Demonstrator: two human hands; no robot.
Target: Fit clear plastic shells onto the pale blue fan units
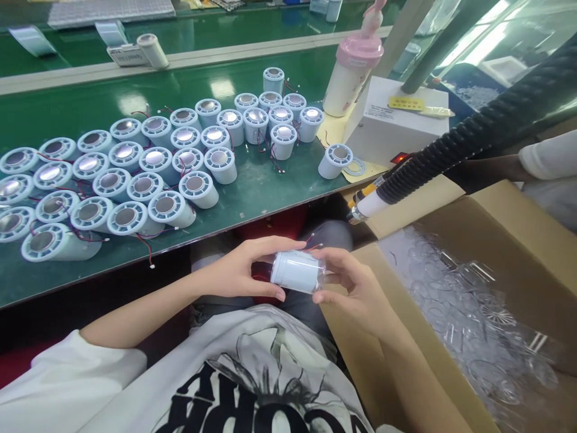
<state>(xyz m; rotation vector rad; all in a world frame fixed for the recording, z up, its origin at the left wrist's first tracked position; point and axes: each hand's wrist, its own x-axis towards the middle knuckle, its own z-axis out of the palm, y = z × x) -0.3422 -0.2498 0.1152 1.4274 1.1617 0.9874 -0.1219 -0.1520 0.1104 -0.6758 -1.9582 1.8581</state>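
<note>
Above my lap, a light blue plastic cylinder (294, 270) lies on its side between my two hands. My left hand (252, 270) grips its left end, thumb below and fingers above. A clear plastic cup (321, 274) shows around the cylinder's right end, and my right hand (360, 288) holds it with curled fingers and thumb. How far the cup reaches along the cylinder is hard to make out. Thin red wires stick out above the cylinder near my right fingertips. On the green bench, several similar cylinders (220, 165) stand with round metal discs in their ribbed tops and thin wires hanging loose.
An open cardboard box (406, 337) of clear plastic cups (473, 319) is at my right. A black ribbed hose (451, 129) slants above it. A white box (376, 123) and a pink-lidded bottle (351, 72) stand at the bench's right end. Another person's sleeve (547, 156) shows far right.
</note>
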